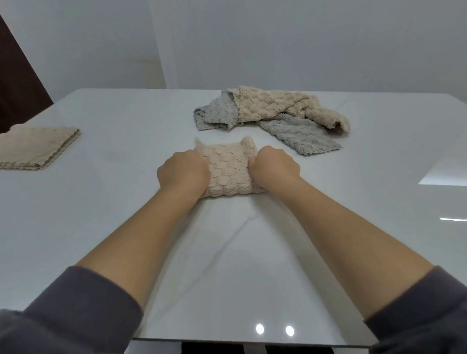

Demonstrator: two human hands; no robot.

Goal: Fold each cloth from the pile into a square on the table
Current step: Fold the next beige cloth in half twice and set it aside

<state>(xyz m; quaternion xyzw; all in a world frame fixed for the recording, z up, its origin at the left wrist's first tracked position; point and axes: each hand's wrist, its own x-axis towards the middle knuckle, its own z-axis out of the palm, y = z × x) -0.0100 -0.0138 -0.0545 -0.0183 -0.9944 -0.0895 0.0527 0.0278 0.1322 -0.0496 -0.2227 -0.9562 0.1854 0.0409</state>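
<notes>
**Two hands on one cloth, the fold not yet settled**

Both of your hands are closed on the beige cloth (230, 171), left hand (183, 172) gripping its left edge and right hand (275, 166) its right, in the middle of the white table (120, 209). It sits as a thick, bunched bundle, with two corners poking up at the far edge (so the layers are probably not aligned). Squeeze inward and the fluffy layers may buckle; let go too soon and the bundle could spring open lopsided. The unfolded pile (272, 115) of grey and beige cloths lies just beyond, close enough for a sweep forward to snag it. One folded stack (30, 148) rests well apart at your left.
</notes>
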